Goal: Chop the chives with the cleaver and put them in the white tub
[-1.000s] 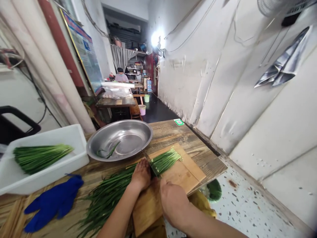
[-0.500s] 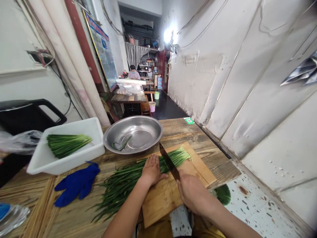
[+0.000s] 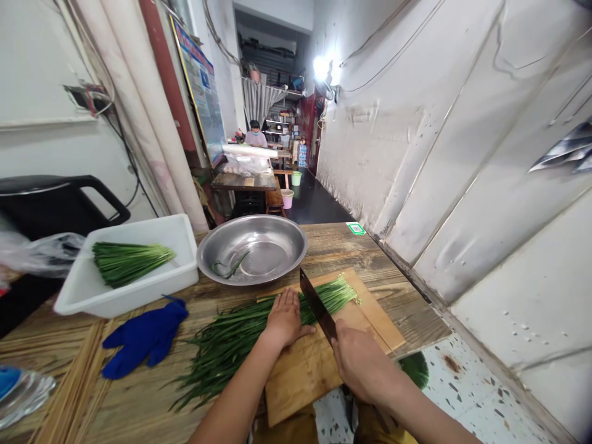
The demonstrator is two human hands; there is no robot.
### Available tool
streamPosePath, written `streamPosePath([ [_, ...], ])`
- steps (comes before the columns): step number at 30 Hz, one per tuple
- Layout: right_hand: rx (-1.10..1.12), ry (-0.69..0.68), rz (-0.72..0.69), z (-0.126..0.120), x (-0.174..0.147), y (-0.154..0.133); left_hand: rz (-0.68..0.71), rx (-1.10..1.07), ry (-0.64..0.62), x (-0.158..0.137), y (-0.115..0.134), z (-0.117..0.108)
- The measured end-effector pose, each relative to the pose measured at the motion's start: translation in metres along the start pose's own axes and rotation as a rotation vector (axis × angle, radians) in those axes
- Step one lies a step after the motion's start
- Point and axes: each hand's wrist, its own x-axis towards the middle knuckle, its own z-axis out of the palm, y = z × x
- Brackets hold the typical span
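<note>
A long bunch of garlic chives (image 3: 231, 342) lies across a wooden cutting board (image 3: 303, 382), its pale stem ends to the right and its dark leaves spilling onto the table at the left. My left hand (image 3: 285, 319) is closed over the bunch, fingers on the far side and thumb on the near side, holding it down. In my right hand (image 3: 358, 357) is the handle of a kitchen knife (image 3: 318, 305). Its dark blade stands across the chives, just right of my left hand. Whether the edge has gone into the stems is hard to see.
Beyond the board stands a steel basin (image 3: 252, 250) with a few green strands. Left of it, a white tub (image 3: 127, 302) holds more chives. A blue glove (image 3: 145, 336) and thin wooden sticks (image 3: 69, 388) lie nearby. Another person (image 3: 256, 135) sits far back.
The view has shifted slightly, so the background sits a little further right. Both hands, the knife and the chives stay in nearly the same place.
</note>
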Motion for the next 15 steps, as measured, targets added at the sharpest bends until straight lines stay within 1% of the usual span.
streamPosePath([
  [4,-0.042,-0.054,0.004,-0.0005,0.0012,-0.0078,0.002,-0.025,0.011,0.0004,-0.0004,0.0019],
  [9,-0.066,-0.092,0.024,0.0003,0.0029,-0.0102,0.012,-0.032,0.029,-0.0005,-0.0003,0.0021],
  [13,-0.091,-0.091,0.027,0.0006,0.0031,-0.0083,0.004,-0.026,0.008,-0.0020,0.0002,-0.0003],
  [15,-0.107,-0.082,-0.002,0.0033,0.0062,-0.0067,-0.002,-0.024,-0.009,-0.0012,0.0004,-0.0007],
])
